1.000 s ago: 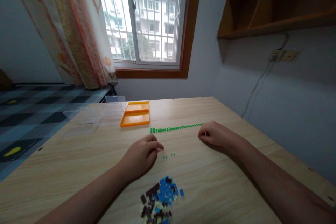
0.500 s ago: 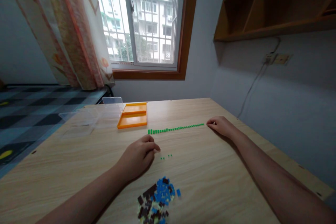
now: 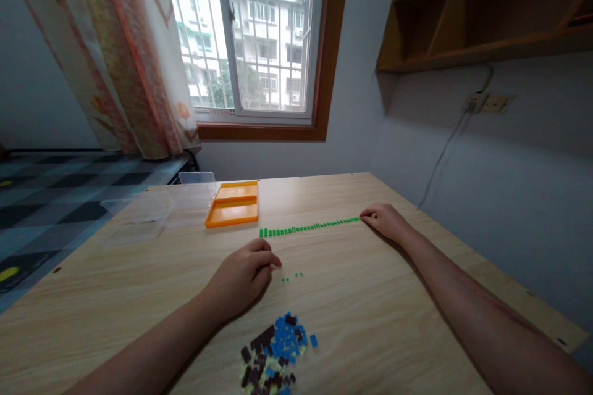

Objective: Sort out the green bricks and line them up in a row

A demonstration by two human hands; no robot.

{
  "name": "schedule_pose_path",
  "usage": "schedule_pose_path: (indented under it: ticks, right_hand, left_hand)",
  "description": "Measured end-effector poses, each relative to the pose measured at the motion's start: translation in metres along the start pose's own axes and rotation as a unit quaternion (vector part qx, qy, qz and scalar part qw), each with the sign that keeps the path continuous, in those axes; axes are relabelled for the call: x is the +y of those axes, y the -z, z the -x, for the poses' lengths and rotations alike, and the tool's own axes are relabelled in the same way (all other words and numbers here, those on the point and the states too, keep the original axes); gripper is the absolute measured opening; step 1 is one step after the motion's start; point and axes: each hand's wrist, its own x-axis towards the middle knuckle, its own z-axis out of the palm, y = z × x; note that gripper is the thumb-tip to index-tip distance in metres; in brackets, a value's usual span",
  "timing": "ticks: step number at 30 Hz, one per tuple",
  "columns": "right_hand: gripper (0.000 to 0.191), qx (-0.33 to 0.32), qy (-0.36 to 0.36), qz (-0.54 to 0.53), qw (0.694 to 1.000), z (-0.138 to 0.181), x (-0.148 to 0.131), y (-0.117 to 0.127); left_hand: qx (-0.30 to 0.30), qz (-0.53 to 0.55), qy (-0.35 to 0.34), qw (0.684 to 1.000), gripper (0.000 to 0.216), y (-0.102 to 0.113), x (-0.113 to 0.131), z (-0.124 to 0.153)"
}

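Observation:
A long row of small green toy bricks (image 3: 303,228) runs across the table, with larger pieces at its left end and tiny ones at its right. At the right end, the pinched fingertips of my right hand (image 3: 382,220) meet the last piece; whatever lies between them is too small to make out. My left hand (image 3: 243,274) rests on the table below the row's left end, fingers curled and palm hidden. Just right of its fingertips lie several tiny loose green pieces (image 3: 299,274). Nearer to me is a mixed pile of blue bricks (image 3: 287,336), dark brown bricks (image 3: 262,338) and pale ones.
An orange two-compartment tray (image 3: 231,222) lies behind the row's left end. Clear plastic boxes (image 3: 139,210) stand to its left, near the table edge. A wooden shelf (image 3: 463,55) hangs on the right wall, above a socket with a cable.
My right hand has shifted slightly left, its fingertips closing the small gap to the row's right end. The left hand stays in place. The view has moved very slightly.

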Motion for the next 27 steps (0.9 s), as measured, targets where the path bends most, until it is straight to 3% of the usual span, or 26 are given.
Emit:
schedule_pose_path:
  ticks: [27]
  right_hand:
    - [0.021,0.017,-0.006,-0.006,1.0,0.0039,-0.0062,0.0083]
  left_hand:
    - [0.002,0.012,-0.002,1.0,0.029,-0.0015,-0.0007,0.0008]
